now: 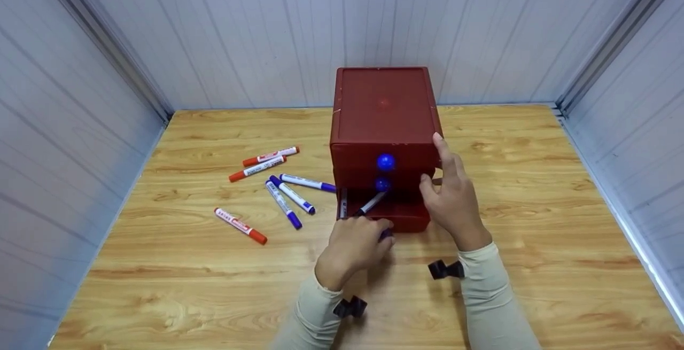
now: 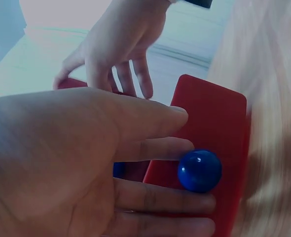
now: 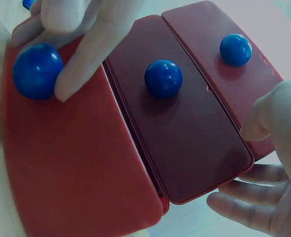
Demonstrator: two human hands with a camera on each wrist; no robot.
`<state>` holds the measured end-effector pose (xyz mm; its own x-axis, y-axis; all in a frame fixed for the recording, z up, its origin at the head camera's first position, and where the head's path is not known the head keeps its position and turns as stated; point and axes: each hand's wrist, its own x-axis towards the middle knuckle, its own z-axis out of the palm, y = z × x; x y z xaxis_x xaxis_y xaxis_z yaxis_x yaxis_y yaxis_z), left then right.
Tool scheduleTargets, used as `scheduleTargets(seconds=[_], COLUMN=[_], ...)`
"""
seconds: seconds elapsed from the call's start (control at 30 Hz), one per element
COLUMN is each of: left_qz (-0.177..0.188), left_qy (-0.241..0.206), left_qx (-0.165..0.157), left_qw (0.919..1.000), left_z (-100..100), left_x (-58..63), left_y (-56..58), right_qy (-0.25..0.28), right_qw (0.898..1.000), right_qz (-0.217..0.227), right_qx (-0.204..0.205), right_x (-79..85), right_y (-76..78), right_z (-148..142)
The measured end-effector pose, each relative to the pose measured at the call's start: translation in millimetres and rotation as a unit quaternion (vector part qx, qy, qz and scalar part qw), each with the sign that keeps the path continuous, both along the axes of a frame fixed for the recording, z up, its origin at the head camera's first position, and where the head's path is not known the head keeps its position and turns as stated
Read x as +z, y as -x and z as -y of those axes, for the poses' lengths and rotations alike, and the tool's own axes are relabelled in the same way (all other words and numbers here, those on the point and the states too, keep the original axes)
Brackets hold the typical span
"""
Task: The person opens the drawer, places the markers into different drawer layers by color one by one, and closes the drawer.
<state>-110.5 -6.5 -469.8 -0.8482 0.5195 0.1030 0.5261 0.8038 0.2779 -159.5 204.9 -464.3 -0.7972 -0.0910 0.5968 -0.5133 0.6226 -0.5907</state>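
A dark red drawer cabinet (image 1: pixel 385 109) carries blue ball knobs on its drawer fronts. Its bottom drawer (image 1: pixel 412 224) is pulled partway out, with a marker (image 1: pixel 373 201) lying slanted inside and another marker (image 1: pixel 343 203) along the left wall. My left hand (image 1: pixel 354 248) is at that drawer's front, its fingers extended on both sides of the bottom blue knob (image 2: pixel 200 171); in the right wrist view one fingertip touches the knob. At the cabinet's right front edge, my right hand (image 1: pixel 454 200) rests its thumb on the front, with its other fingers along the side.
Left of the cabinet, several markers lie loose on the wooden table (image 1: pixel 160 264): red-capped ones, including one nearer the front (image 1: pixel 240 225), and blue-capped ones (image 1: pixel 291 195) close to the drawer. Pale panel walls (image 1: pixel 256 35) enclose the back and sides.
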Motion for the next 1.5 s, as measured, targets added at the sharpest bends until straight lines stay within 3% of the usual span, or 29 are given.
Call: scheduleTargets(seconds=[0.13,0.4,1.3,1.5], left_qz=[-0.013,0.001,0.022,0.049], left_qy=[-0.022,-0.041,-0.037,-0.026], left_qx=[0.007,0.018,0.037,0.049], left_qw=[0.9997,0.999,0.9984,0.9973], left_z=[2.4,5.5,8.3,7.7], left_x=[-4.2,-8.8,-22.3,-24.4], left_y=[6.2,13.3,20.8,22.0], right_qy=[0.0,-0.002,0.002,-0.001], right_qw=[1.0,1.0,1.0,1.0], right_qz=[-0.003,-0.016,-0.012,-0.013], right_qx=[0.004,0.001,0.003,0.002], right_x=[-0.7,-2.1,-1.5,-1.0], right_y=[0.7,2.0,1.2,1.1], right_z=[0.0,-0.5,-0.5,-0.4])
